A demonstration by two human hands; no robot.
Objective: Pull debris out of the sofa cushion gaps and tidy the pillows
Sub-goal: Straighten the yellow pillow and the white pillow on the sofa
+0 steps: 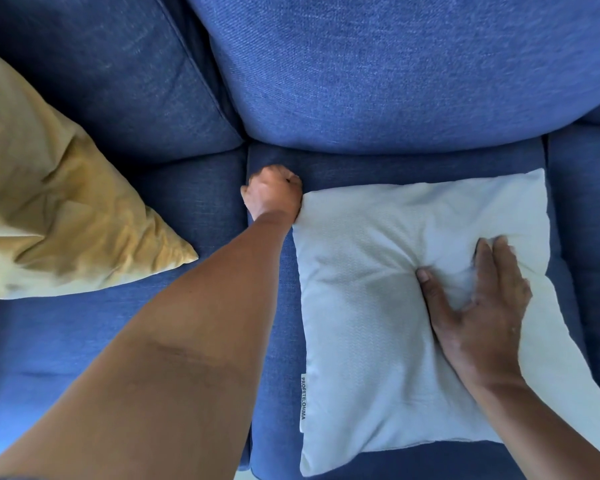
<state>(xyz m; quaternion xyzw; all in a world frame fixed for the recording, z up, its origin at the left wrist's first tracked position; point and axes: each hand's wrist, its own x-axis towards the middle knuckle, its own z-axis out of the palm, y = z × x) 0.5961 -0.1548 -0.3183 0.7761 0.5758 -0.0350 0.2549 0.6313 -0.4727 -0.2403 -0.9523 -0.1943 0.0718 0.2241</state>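
Note:
My left hand is balled up at the back end of the gap between two blue seat cushions, right beside the white pillow's far left corner. Its fingertips are hidden, so anything inside them cannot be seen. My right hand lies flat with straight fingers on the white pillow, pressing a dent into it. That pillow lies flat on the right seat cushion. A yellow pillow leans at the left on the other seat cushion. No debris shows.
Blue back cushions rise behind the seats, with a dark seam between them. A further cushion edge lies at the right. A sliver of pale floor shows at the sofa's front edge.

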